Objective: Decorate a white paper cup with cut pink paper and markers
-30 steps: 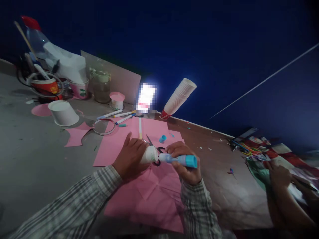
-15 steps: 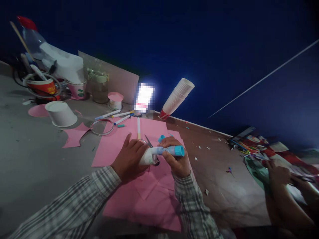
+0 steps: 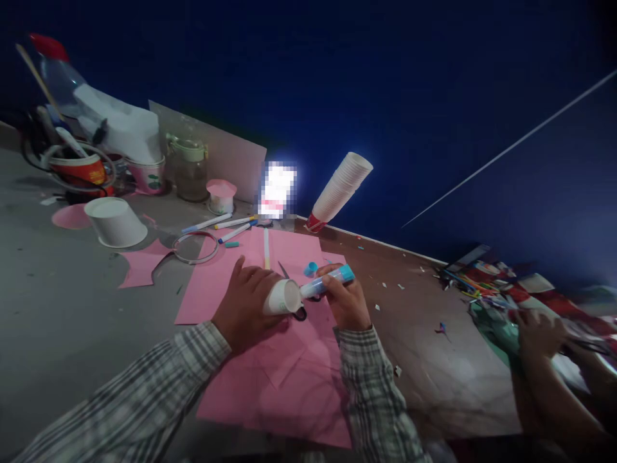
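Note:
My left hand is wrapped round a small white paper cup, held on its side with its base facing right. My right hand grips a blue glue stick, whose white tip touches the cup's base. Both hands hover over sheets of pink paper on the table. Black-handled scissors lie under the cup, mostly hidden. A loose blue cap rests on the paper just behind my hands.
Markers, a wire ring and an upturned white cup lie at the back left, with jars and pots behind. A tilted stack of white cups stands beyond. Another person's hands work over coloured paper at right.
My right hand has swung the glue stick from lying level to pointing its tip against the cup's base. The cup has turned so its base faces the stick.

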Demonstrator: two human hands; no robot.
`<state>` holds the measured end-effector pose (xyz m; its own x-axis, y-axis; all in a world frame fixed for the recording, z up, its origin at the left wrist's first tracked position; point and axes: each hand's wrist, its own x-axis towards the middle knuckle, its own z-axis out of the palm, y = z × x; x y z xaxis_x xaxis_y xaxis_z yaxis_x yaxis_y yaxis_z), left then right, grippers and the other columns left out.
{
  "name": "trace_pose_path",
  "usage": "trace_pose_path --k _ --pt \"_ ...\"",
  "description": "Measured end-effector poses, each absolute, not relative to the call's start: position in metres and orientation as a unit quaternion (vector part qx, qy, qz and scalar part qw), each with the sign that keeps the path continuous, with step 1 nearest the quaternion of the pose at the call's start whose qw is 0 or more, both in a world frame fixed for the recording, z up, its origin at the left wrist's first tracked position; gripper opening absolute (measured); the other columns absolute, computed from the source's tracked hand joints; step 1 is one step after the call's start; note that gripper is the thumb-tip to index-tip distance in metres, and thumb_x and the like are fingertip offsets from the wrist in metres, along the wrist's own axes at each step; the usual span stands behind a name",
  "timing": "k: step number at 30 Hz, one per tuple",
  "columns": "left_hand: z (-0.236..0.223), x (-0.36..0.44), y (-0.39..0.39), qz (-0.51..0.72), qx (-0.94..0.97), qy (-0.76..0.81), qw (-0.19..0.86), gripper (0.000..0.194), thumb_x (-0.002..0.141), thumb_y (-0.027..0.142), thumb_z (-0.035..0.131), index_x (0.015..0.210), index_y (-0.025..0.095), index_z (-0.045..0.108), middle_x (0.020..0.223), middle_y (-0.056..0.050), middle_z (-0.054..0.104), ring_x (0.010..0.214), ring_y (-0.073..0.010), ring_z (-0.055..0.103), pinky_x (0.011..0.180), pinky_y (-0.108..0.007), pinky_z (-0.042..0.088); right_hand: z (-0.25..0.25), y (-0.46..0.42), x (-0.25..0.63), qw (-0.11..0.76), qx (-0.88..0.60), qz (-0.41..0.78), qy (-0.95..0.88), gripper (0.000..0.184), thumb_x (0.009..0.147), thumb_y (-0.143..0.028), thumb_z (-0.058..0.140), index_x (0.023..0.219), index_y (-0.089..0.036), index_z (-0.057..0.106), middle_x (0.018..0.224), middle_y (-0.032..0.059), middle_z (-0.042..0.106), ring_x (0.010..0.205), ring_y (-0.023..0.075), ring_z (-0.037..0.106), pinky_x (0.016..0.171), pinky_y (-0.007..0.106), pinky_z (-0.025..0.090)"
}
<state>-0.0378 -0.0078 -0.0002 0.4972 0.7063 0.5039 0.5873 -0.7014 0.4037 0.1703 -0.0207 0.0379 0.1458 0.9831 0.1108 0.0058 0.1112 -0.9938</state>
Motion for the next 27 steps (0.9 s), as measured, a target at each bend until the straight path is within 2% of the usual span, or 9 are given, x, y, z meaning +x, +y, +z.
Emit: trace_pose_path --k 6,11,15,21,27 --pt "-0.004 -0.036 -0.005 0.341 0.847 0.386 0.129 0.050 0.079 0.051 0.061 0.116 0.017 0.054 0.113 -0.010 0.065 0.102 -0.0286 0.055 0.110 -0.058 0.016 0.041 -0.021 0.164 0.623 -0.455 0.482 -0.415 0.020 0.073 -0.035 0.071 0.078 -0.018 0.062 0.069 -0.0009 0.062 0.054 0.0111 0.055 0.048 0.023 0.044" --pt "-0.005 -0.033 -0.005 0.340 0.844 0.381 0.161 0.051 0.076 0.050 0.064 0.115 0.018 0.055 0.112 -0.010 0.065 0.102 -0.0291 0.055 0.108 -0.058 0.017 0.039 -0.020 0.161 0.621 -0.457 0.481 -0.418 0.023 0.072 -0.038 0.072 0.080 -0.018 0.063 0.067 -0.0015 0.061 0.052 0.0106 0.054 0.046 0.023 0.044" --pt "0.000 -0.031 -0.006 0.343 0.836 0.384 0.192 0.048 0.072 0.046 0.068 0.110 0.019 0.057 0.109 -0.007 0.066 0.097 -0.0264 0.057 0.106 -0.053 0.023 0.037 -0.020 0.163 0.612 -0.461 0.485 -0.422 0.024 0.072 -0.039 0.072 0.081 -0.019 0.062 0.063 -0.0028 0.059 0.050 0.0104 0.052 0.045 0.022 0.042" --pt "0.006 -0.031 -0.006 0.353 0.824 0.390 0.209 0.043 0.071 0.041 0.068 0.106 0.017 0.057 0.103 -0.007 0.067 0.092 -0.0250 0.058 0.101 -0.050 0.029 0.033 -0.018 0.163 0.609 -0.456 0.515 -0.395 0.025 0.071 -0.038 0.074 0.078 -0.018 0.060 0.069 -0.0021 0.061 0.051 0.0092 0.052 0.045 0.022 0.043" --pt "0.001 -0.033 -0.003 0.365 0.812 0.408 0.202 0.034 0.077 0.036 0.064 0.105 0.018 0.058 0.100 -0.006 0.067 0.092 -0.0244 0.058 0.098 -0.046 0.032 0.033 -0.020 0.159 0.601 -0.461 0.540 -0.368 0.026 0.068 -0.039 0.075 0.074 -0.018 0.061 0.063 -0.0031 0.057 0.049 0.0093 0.051 0.042 0.021 0.043"
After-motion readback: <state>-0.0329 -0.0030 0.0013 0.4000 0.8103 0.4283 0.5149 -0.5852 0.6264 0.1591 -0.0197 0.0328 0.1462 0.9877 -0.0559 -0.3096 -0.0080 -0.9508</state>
